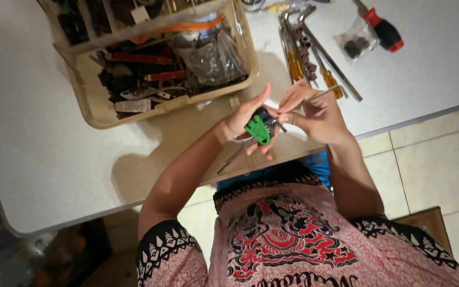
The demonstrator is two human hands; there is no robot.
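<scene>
At the far left of the white bench stood a beige plastic tray, its compartments crowded with dark tools, red-handled pieces and a clear bag of small metal parts. Just right of it and nearer the bench's front edge, the left hand was curled around a small green-and-black tool – thumb up, fingers wrapped under it – with thin metal rods poking down and leftward out of the grip. The right hand met it from the right, fingertips pinched on the dark top of the same tool, so both hands were together and clamped on it, above the bench edge in front of the person's chest. Behind the right hand lay a row of yellow-handled screwdrivers and long metal wrenches. Farther right sat a small clear bag of dark bits – and beside it a red-handled screwdriver.
</scene>
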